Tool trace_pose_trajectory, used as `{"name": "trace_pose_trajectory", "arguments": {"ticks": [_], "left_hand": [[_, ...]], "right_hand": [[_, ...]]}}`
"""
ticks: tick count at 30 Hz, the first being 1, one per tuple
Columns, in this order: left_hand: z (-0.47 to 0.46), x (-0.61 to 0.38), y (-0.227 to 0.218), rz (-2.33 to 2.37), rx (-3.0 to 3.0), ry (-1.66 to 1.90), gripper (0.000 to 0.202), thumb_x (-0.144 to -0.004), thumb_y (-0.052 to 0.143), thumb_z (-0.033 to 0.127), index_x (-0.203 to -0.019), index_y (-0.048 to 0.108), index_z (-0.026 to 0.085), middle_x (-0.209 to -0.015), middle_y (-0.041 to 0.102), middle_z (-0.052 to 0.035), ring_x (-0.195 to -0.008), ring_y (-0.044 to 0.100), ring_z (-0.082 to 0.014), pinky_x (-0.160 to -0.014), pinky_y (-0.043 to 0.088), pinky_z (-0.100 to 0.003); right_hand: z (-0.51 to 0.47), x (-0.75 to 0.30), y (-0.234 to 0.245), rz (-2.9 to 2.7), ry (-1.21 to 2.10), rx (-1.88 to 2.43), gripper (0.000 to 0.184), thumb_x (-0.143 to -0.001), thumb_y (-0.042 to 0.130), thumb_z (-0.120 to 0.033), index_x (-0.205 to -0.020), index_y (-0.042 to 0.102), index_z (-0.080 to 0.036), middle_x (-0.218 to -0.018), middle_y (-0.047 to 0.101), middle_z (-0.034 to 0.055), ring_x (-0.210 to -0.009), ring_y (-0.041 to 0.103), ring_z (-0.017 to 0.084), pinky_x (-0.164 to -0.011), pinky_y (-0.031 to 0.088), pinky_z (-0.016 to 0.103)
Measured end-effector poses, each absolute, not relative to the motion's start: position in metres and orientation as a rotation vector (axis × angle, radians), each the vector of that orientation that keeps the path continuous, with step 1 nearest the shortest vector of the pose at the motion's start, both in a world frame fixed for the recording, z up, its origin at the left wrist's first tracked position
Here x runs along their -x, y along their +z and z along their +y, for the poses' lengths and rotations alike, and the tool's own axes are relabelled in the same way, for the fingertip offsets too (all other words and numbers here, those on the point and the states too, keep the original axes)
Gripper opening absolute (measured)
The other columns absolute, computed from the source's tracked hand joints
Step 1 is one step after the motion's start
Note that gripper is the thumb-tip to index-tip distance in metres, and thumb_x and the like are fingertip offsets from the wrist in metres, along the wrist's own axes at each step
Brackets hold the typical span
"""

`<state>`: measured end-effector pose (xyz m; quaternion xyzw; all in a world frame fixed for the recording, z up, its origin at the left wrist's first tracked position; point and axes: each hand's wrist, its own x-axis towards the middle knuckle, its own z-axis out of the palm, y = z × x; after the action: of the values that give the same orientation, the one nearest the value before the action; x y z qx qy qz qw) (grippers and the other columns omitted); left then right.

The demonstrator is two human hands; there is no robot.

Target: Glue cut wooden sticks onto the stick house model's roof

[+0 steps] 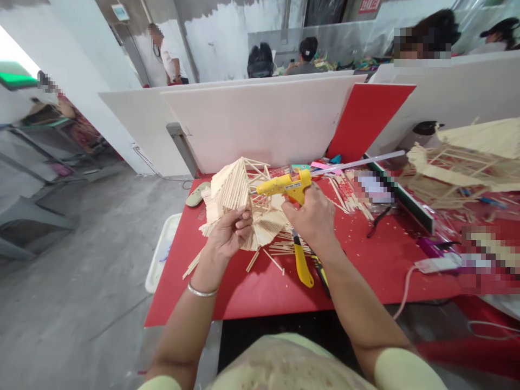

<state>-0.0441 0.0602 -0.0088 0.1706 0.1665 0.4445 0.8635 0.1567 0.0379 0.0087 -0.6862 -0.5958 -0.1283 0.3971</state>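
A house model (231,187) built of thin wooden sticks, with a sloped roof and open lattice framing, stands on the red table. My left hand (231,232) is closed, its fingers pinching the lower edge of the roof; whether a loose stick is also between them is hidden. In my right hand (312,214) is a yellow hot glue gun (284,186), its nozzle pointing left at the roof's right edge. A long clear glue stick (365,161) juts from its back. Loose wooden sticks (280,248) lie under and beside the model.
A yellow-handled knife (303,265) lies near the right forearm. More sticks (349,192) and packets are at the back right. White boards (260,119) and a red board (371,116) stand behind the table (377,276). Another stick model (459,168) is at right. Several people are beyond.
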Motion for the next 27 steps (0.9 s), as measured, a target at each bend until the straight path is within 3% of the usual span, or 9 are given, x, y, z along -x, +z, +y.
{"name": "trace_pose_trajectory", "arguments": {"ticks": [7, 17, 27], "left_hand": [[0.058, 0.042, -0.006, 0.45, -0.394, 0.982, 0.009, -0.083, 0.059, 0.006, -0.078, 0.055, 0.013, -0.07, 0.049, 0.001, -0.047, 0.04, -0.0001, -0.037, 0.032, -0.007], [0.055, 0.037, -0.006, 0.534, -0.473, 1.078, 0.009, -0.076, 0.069, 0.01, -0.078, 0.061, 0.008, -0.067, 0.054, 0.0008, -0.047, 0.041, -0.0002, -0.038, 0.033, -0.009], [0.055, 0.044, -0.015, 0.405, -0.37, 0.934, 0.012, -0.085, 0.061, 0.01, -0.076, 0.055, 0.014, -0.067, 0.046, 0.0025, -0.044, 0.037, 0.0005, -0.037, 0.032, -0.006]], "right_hand": [[0.038, -0.158, 0.008, -1.514, -0.329, 1.719, 0.026, -0.077, 0.053, -0.034, -0.096, 0.06, -0.017, -0.094, 0.067, 0.0118, -0.074, 0.058, 0.022, -0.067, 0.044, 0.036], [0.042, -0.158, 0.005, -1.503, -0.321, 1.737, 0.027, -0.078, 0.053, -0.036, -0.096, 0.059, -0.017, -0.092, 0.066, 0.0124, -0.077, 0.058, 0.024, -0.069, 0.044, 0.037], [0.037, -0.156, -0.004, -1.508, -0.316, 1.726, 0.028, -0.079, 0.053, -0.038, -0.096, 0.059, -0.017, -0.088, 0.066, 0.011, -0.074, 0.058, 0.023, -0.067, 0.043, 0.036]]}}
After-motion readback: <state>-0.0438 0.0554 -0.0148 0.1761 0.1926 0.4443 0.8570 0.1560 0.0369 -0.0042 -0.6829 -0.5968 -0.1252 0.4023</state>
